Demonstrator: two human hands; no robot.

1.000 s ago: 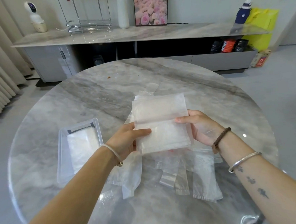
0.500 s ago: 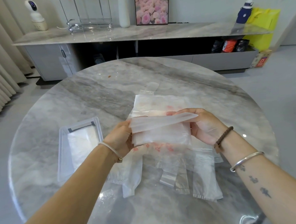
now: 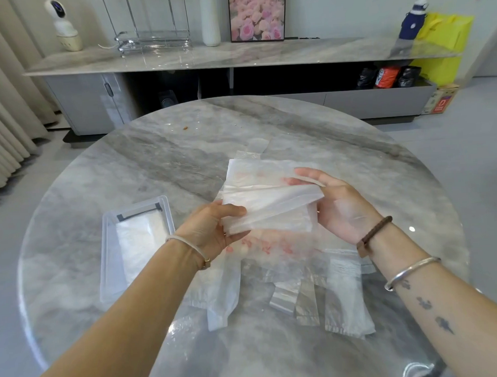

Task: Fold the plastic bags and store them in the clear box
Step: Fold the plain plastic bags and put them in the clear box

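L hand (image 3: 212, 227) pinches bag (image 3: 271, 207) at its near-left edge, thumb on top. R hand (image 3: 340, 209) lies flat, palm up, fingers straight, supporting bag's right edge. Bag part-folded, held between both hands, off tabletop (image 3: 154, 164). Box (image 3: 108, 253) left of L hand, bags inside. Loose bags (image 3: 342, 298) beneath hands.

The left hand (image 3: 209, 230) wears a thin pale bangle (image 3: 187, 243). The right hand (image 3: 343, 209) wears a brown braided cord (image 3: 373, 233) and silver bangle (image 3: 410, 270), with dark tattoos (image 3: 424, 303) toward 5 o'clock.
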